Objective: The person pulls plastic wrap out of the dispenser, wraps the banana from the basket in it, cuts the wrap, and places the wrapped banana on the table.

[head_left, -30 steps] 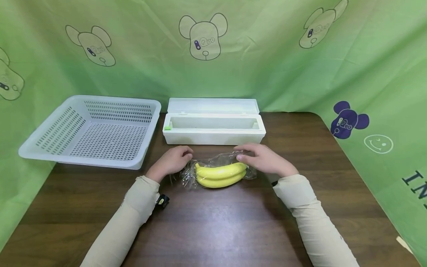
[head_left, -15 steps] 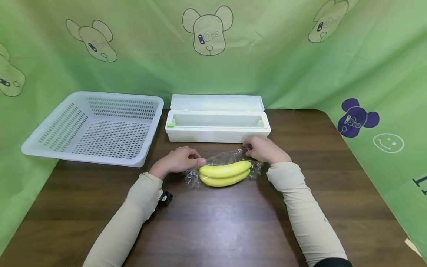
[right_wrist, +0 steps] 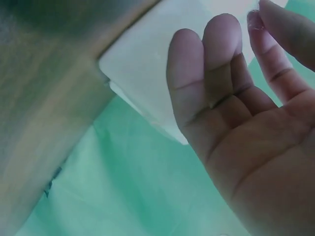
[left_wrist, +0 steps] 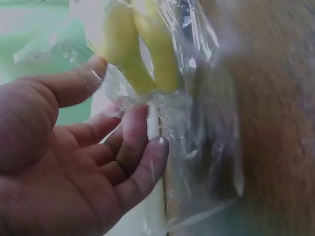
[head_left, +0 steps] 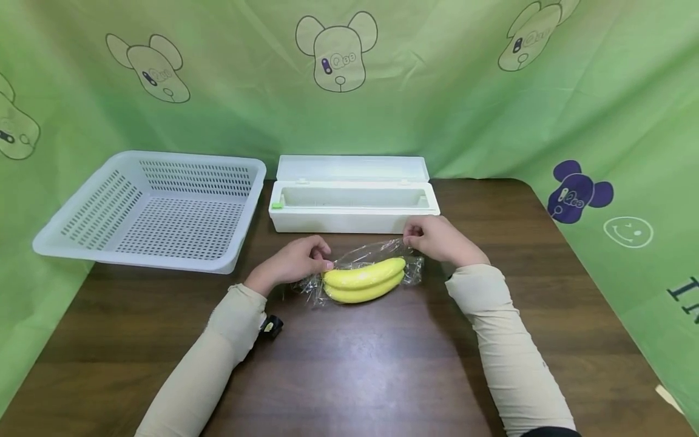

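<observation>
Two yellow bananas [head_left: 364, 282], joined as a bunch, lie in crinkled clear plastic wrap [head_left: 357, 258] on the table's middle. My left hand [head_left: 293, 260] is at their left end, its thumb on the wrap right by the bananas; in the left wrist view the thumb and curled fingers [left_wrist: 140, 172] take hold of the film around the banana tips [left_wrist: 142, 64]. At the back right corner of the wrap, my right hand [head_left: 441, 238] pinches the film's edge between thumb and forefinger and holds it raised. The other right fingers [right_wrist: 184, 64] are loosely bent.
Behind the bananas stands a long white wrap dispenser box [head_left: 355, 223], its lid [head_left: 352, 169] up. A white slotted basket [head_left: 240, 243] is at the back left. Green printed cloth [head_left: 235, 115] hangs behind the brown wooden table [head_left: 355, 370].
My left hand has moved right, onto the wrap by the bananas. The right hand has gone back toward the box and now lifts the film's edge. The bananas' right end has tilted slightly backward.
</observation>
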The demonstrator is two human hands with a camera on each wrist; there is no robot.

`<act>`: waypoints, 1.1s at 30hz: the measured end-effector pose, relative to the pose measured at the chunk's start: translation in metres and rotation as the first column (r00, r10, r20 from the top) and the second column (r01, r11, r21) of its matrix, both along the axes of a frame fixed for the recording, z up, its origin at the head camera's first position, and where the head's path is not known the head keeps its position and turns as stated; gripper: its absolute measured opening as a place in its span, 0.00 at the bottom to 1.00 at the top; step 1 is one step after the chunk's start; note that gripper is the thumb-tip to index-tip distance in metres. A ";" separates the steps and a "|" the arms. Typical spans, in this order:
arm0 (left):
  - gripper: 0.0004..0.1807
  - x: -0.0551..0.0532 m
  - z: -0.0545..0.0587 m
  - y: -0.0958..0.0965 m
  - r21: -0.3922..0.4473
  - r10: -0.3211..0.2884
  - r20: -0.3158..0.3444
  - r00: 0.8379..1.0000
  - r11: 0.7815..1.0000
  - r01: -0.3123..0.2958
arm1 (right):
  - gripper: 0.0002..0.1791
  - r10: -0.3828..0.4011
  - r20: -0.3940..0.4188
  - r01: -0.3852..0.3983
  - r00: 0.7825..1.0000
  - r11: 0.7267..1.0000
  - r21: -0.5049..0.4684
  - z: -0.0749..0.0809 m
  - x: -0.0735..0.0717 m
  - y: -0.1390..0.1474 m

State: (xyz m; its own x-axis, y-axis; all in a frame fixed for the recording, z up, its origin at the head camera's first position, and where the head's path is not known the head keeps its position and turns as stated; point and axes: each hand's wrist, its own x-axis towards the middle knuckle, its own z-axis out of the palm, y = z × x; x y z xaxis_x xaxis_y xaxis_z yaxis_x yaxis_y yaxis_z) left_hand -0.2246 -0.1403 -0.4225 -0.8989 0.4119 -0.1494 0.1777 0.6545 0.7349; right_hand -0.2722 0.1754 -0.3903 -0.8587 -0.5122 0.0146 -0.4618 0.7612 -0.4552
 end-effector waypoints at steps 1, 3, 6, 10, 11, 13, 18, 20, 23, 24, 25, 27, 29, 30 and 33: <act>0.13 0.000 0.000 0.001 0.006 -0.002 -0.010 1.000 1.000 0.002 | 0.07 -0.009 -0.006 0.009 1.000 1.000 -0.008 0.002 0.002 0.001; 0.10 0.001 0.002 0.001 0.007 -0.009 -0.039 0.999 1.000 0.010 | 0.06 -0.022 -0.022 0.021 1.000 1.000 -0.019 0.006 0.004 0.001; 0.05 0.002 0.004 0.002 -0.002 -0.017 -0.082 0.996 1.000 0.017 | 0.06 -0.029 -0.033 0.028 0.999 0.999 -0.030 0.010 0.008 0.001; 0.08 0.002 0.005 -0.001 -0.040 -0.004 -0.118 0.993 0.999 -0.001 | 0.05 -0.029 -0.029 0.028 0.999 0.999 -0.036 0.012 0.010 0.000; 0.10 0.002 0.006 -0.003 -0.060 -0.004 -0.117 0.993 0.998 -0.003 | 0.05 -0.030 -0.025 0.029 0.999 0.999 -0.039 0.013 0.011 0.000; 0.15 0.002 0.007 -0.007 -0.111 -0.017 -0.111 0.994 0.994 0.004 | 0.05 -0.035 -0.026 0.034 0.999 0.999 -0.042 0.013 0.011 0.001; 0.14 0.001 0.008 -0.015 -0.240 -0.074 -0.091 0.993 0.969 0.050 | 0.05 -0.056 -0.031 0.054 0.998 0.997 -0.048 0.013 0.011 0.005; 0.08 0.001 0.007 -0.016 -0.254 -0.058 -0.107 0.993 0.967 0.029 | 0.05 -0.061 -0.027 0.059 0.998 0.997 -0.048 0.014 0.010 0.006; 0.04 -0.001 0.005 -0.017 -0.232 0.013 -0.153 0.988 0.972 -0.049 | 0.04 -0.074 -0.027 0.072 0.997 0.996 -0.047 0.015 0.010 0.007; 0.05 -0.001 0.005 -0.017 -0.218 0.041 -0.167 0.985 0.973 -0.078 | 0.04 -0.076 -0.029 0.075 0.997 0.996 -0.047 0.016 0.010 0.007; 0.05 -0.002 0.006 -0.017 -0.206 0.068 -0.183 0.981 0.973 -0.105 | 0.04 -0.079 -0.032 0.078 0.996 0.996 -0.046 0.017 0.010 0.007; 0.05 -0.002 0.008 -0.018 -0.185 0.107 -0.209 0.972 0.972 -0.146 | 0.04 -0.087 -0.033 0.085 0.996 0.995 -0.049 0.019 0.010 0.008; 0.04 -0.001 0.011 -0.018 -0.173 0.127 -0.238 0.963 0.970 -0.171 | 0.04 -0.093 -0.035 0.091 0.995 0.995 -0.049 0.021 0.012 0.009; 0.04 0.000 0.013 -0.019 -0.172 0.130 -0.255 0.958 0.969 -0.177 | 0.04 -0.096 -0.031 0.094 0.995 0.994 -0.052 0.022 0.013 0.009; 0.05 0.004 0.019 -0.021 -0.178 0.120 -0.324 0.938 0.966 -0.185 | 0.04 -0.102 -0.025 0.100 0.995 0.993 -0.056 0.025 0.018 0.010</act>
State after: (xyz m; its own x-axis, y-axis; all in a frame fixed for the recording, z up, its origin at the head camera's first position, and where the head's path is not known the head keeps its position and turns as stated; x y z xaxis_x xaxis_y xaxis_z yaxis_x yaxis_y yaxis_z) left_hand -0.2209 -0.1615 -0.4034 -0.9634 0.2560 0.0793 0.2600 0.8207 0.5088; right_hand -0.2538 0.1855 -0.3655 -0.9048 -0.4208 0.0648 -0.3970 0.7789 -0.4855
